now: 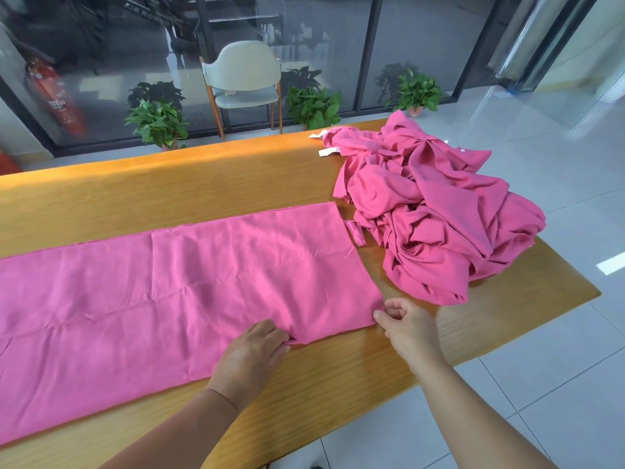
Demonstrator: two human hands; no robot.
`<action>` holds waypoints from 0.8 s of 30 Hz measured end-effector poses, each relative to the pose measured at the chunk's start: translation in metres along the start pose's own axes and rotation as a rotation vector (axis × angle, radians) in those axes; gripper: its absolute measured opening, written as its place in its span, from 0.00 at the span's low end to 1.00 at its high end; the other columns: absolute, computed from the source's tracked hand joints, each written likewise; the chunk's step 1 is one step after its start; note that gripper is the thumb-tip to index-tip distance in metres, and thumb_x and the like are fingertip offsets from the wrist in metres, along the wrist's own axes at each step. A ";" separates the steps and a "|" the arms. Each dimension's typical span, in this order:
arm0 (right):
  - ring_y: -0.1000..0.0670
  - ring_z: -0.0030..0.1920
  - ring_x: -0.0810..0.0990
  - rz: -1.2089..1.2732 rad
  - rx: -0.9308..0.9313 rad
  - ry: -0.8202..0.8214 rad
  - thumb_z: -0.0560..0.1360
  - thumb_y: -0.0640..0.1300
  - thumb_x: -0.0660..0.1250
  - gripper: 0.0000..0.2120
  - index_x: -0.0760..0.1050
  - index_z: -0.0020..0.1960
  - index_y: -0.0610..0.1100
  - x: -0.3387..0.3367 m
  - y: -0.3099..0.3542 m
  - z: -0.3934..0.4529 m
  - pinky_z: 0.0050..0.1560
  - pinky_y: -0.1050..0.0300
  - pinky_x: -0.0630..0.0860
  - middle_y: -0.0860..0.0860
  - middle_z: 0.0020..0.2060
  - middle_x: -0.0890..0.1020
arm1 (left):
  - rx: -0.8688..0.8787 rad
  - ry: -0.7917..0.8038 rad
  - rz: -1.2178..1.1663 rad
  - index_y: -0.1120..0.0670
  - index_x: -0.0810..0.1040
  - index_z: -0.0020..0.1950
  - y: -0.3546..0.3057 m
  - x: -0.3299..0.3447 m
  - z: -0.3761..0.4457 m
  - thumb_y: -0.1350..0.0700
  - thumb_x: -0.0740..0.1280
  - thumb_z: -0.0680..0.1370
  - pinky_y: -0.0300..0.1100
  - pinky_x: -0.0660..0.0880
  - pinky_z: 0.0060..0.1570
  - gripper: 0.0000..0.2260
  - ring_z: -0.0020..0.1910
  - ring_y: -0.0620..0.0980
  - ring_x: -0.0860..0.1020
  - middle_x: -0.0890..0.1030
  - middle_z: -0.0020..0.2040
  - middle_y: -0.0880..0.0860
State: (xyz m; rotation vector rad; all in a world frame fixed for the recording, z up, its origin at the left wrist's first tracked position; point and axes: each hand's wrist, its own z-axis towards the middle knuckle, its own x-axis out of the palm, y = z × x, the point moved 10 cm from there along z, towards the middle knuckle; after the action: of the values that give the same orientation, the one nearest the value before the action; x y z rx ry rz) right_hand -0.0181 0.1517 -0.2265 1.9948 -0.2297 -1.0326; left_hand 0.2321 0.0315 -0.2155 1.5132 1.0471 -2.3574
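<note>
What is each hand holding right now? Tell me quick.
Left hand: pinching the near edge of the flat pink cloth.
Right hand: pinching that cloth's near corner.

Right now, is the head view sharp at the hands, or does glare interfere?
Head view: left hand, right hand and flat pink cloth are sharp; sunlight glares along the far edge of the table; the wide lens bows it; the fire extinguisher is blurred.

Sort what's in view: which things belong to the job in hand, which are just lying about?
In the job: flat pink cloth spread out; left hand gripping its near edge; right hand pinching its corner; crumpled pile of pink cloths; long wooden table.
Lying about: pale grey chair; potted green plants; red fire extinguisher.
</note>
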 end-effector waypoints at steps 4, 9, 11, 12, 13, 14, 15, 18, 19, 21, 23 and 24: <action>0.51 0.40 0.82 -0.067 -0.028 -0.018 0.74 0.48 0.72 0.07 0.79 0.37 0.54 -0.001 0.006 -0.001 0.44 0.50 0.80 0.56 0.35 0.83 | -0.011 0.004 0.003 0.50 0.81 0.45 0.001 0.001 0.000 0.46 0.58 0.77 0.35 0.72 0.36 0.13 0.36 0.42 0.75 0.74 0.40 0.43; 0.49 0.34 0.82 -0.010 -0.063 -0.099 0.77 0.47 0.69 0.09 0.77 0.38 0.51 -0.010 0.006 -0.004 0.37 0.53 0.77 0.51 0.32 0.82 | -0.005 -0.005 0.017 0.49 0.81 0.45 0.000 -0.001 -0.001 0.46 0.58 0.77 0.34 0.72 0.36 0.13 0.36 0.41 0.74 0.74 0.40 0.43; 0.48 0.36 0.82 -0.033 -0.077 -0.118 0.79 0.47 0.67 0.09 0.76 0.40 0.50 -0.014 0.005 -0.002 0.40 0.50 0.78 0.50 0.32 0.82 | -0.006 0.005 0.029 0.49 0.80 0.45 0.002 0.001 -0.001 0.45 0.58 0.77 0.35 0.73 0.35 0.13 0.37 0.41 0.74 0.74 0.40 0.43; 0.47 0.37 0.81 -0.045 -0.065 -0.123 0.79 0.47 0.66 0.09 0.76 0.40 0.49 -0.017 0.002 0.001 0.42 0.49 0.78 0.50 0.33 0.81 | -0.003 0.005 0.038 0.49 0.80 0.44 0.003 0.001 -0.001 0.45 0.58 0.77 0.35 0.72 0.34 0.13 0.36 0.41 0.74 0.73 0.40 0.43; 0.47 0.37 0.81 -0.059 -0.046 -0.125 0.80 0.48 0.65 0.09 0.75 0.41 0.49 -0.019 -0.001 0.003 0.42 0.48 0.78 0.50 0.34 0.81 | 0.006 0.003 0.050 0.49 0.80 0.43 0.002 0.001 -0.001 0.45 0.58 0.77 0.34 0.71 0.33 0.13 0.36 0.41 0.73 0.73 0.39 0.43; 0.47 0.38 0.80 -0.081 -0.028 -0.122 0.81 0.48 0.64 0.09 0.75 0.42 0.48 -0.021 -0.005 0.005 0.43 0.48 0.78 0.50 0.35 0.81 | 0.024 0.001 0.069 0.49 0.80 0.42 0.000 0.001 -0.001 0.46 0.58 0.77 0.34 0.70 0.32 0.13 0.35 0.41 0.73 0.73 0.38 0.43; 0.47 0.38 0.79 -0.110 -0.014 -0.119 0.81 0.47 0.64 0.09 0.75 0.42 0.47 -0.022 -0.009 0.007 0.43 0.48 0.77 0.50 0.36 0.80 | 0.053 0.003 0.095 0.49 0.79 0.41 -0.004 0.001 0.000 0.46 0.58 0.77 0.33 0.70 0.32 0.13 0.35 0.41 0.73 0.73 0.38 0.43; 0.47 0.40 0.78 -0.277 0.011 -0.113 0.81 0.46 0.61 0.08 0.72 0.44 0.47 -0.021 -0.015 0.009 0.43 0.48 0.76 0.50 0.42 0.80 | 0.153 0.034 0.159 0.49 0.79 0.39 -0.015 0.007 0.001 0.47 0.58 0.77 0.35 0.72 0.31 0.14 0.33 0.42 0.73 0.72 0.37 0.44; 0.46 0.42 0.77 -0.348 0.004 -0.112 0.81 0.45 0.60 0.07 0.71 0.44 0.48 -0.020 -0.013 0.008 0.42 0.49 0.75 0.50 0.46 0.78 | 0.177 0.055 0.166 0.50 0.78 0.38 -0.019 0.009 0.000 0.48 0.58 0.78 0.37 0.73 0.31 0.14 0.33 0.43 0.73 0.72 0.37 0.44; 0.45 0.44 0.76 -0.424 -0.046 -0.159 0.81 0.44 0.60 0.04 0.70 0.47 0.47 -0.022 0.003 0.005 0.41 0.51 0.71 0.49 0.53 0.74 | 0.204 0.099 0.151 0.49 0.78 0.40 -0.026 0.009 -0.005 0.46 0.60 0.78 0.37 0.73 0.34 0.13 0.34 0.44 0.73 0.73 0.38 0.44; 0.43 0.48 0.77 -0.440 -0.219 -0.274 0.79 0.42 0.63 0.04 0.72 0.53 0.45 -0.023 0.033 -0.003 0.43 0.50 0.73 0.46 0.55 0.73 | 0.204 0.092 0.097 0.49 0.78 0.43 -0.033 0.002 -0.009 0.43 0.61 0.79 0.35 0.72 0.37 0.13 0.35 0.43 0.73 0.74 0.40 0.43; 0.42 0.51 0.77 -0.436 -0.353 -0.309 0.78 0.40 0.65 0.07 0.74 0.56 0.44 -0.016 0.054 -0.010 0.47 0.48 0.75 0.45 0.55 0.75 | 0.181 0.061 0.057 0.49 0.79 0.45 -0.033 -0.005 -0.007 0.43 0.60 0.80 0.36 0.72 0.39 0.13 0.37 0.43 0.73 0.74 0.41 0.43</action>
State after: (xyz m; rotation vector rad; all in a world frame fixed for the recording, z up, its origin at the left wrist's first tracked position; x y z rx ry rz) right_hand -0.0101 0.1323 -0.1734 1.5901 0.2251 -1.5417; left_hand 0.2238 0.0596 -0.1974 1.6621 0.8094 -2.4380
